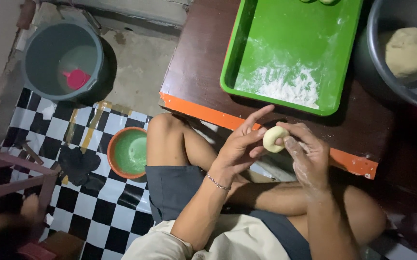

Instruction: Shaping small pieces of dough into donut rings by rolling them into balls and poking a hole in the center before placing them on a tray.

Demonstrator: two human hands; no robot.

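Dough ball (275,138) pinched between left hand (240,149), fingers spread, and floured right hand (309,156), curled on it — over lap, at 6 o'clock from green tray (237,72) on surface (194,72). Likely best — roll lightly, even pressure, re-flour if sticky

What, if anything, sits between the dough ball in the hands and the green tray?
Nothing visible. The dough ball is held between the left hand and right hand just off the table edge; the green tray lies right beyond, its near part bare except for flour.
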